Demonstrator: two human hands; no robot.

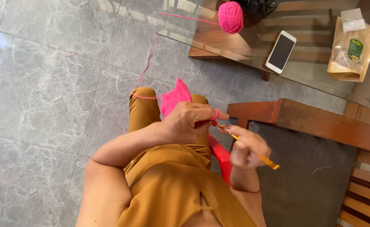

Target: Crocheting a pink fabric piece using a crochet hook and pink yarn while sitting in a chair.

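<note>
Sitting above grey marble floor tiles [38, 92], your left hand [187, 122] pinches the pink crochet piece [174, 97], your right hand [246, 147] grips a yellow hook [265, 160], and at two o'clock a tan labelled pouch [353, 48] lies on the glass table [235, 63].

The yarn ball [230, 17] was hot pink, as was the strand [148, 63] trailing from it and the crocheted piece [175, 97]. The hook [256, 154] was amber yellow. The clothes [172, 180] were plain mustard ochre. The stool [221, 156] showed bright red. The floor [46, 92] was grey marble tile with white veins. The worktop [235, 42] was reddish-brown wood under clear glass. The phone [281, 52] had a black screen in a white frame. The pouch [353, 48] was tan with a green label. The bag [260, 6] was black.
</note>
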